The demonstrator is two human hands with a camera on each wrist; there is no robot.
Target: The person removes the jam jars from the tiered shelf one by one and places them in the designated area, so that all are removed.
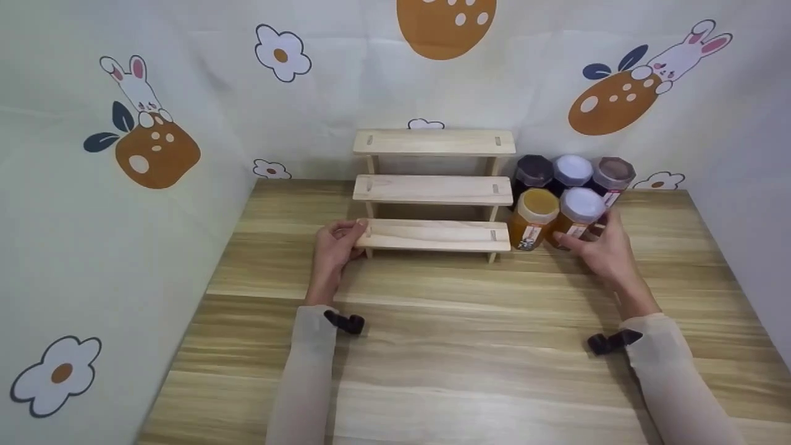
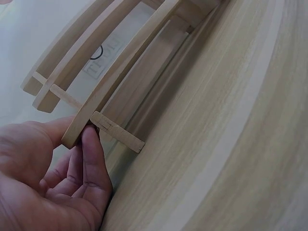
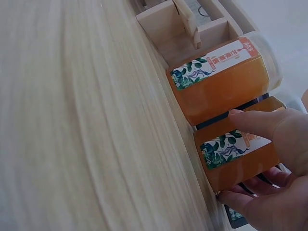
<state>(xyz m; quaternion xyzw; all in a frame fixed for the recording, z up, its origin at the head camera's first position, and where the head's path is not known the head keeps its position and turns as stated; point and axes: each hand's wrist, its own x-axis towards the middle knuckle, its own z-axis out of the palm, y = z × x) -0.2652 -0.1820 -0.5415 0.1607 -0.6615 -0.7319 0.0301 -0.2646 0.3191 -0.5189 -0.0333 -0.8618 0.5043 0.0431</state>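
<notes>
A three-tier wooden display stand [image 1: 426,235] stands on the table near the back wall. My left hand [image 1: 332,254] pinches the left end of its lowest step, thumb on top and fingers beneath, as the left wrist view shows. To the stand's right are several jars with eight-sided lids. My right hand [image 1: 609,250] grips the front right amber jar [image 3: 250,168], which has a white lid; the thumb is on one side and the fingers on the other. Beside it, close to the stand, is another amber jar [image 3: 226,91] with a yellowish lid.
Behind the amber jars stand a dark-lidded jar [image 1: 534,171], a white-lidded jar [image 1: 573,169] and a brown-lidded jar [image 1: 615,173]. A printed cloth wall [image 1: 321,117] rises behind the table [image 1: 445,352] and along both sides. Each sleeve cuff carries a black clip-like piece.
</notes>
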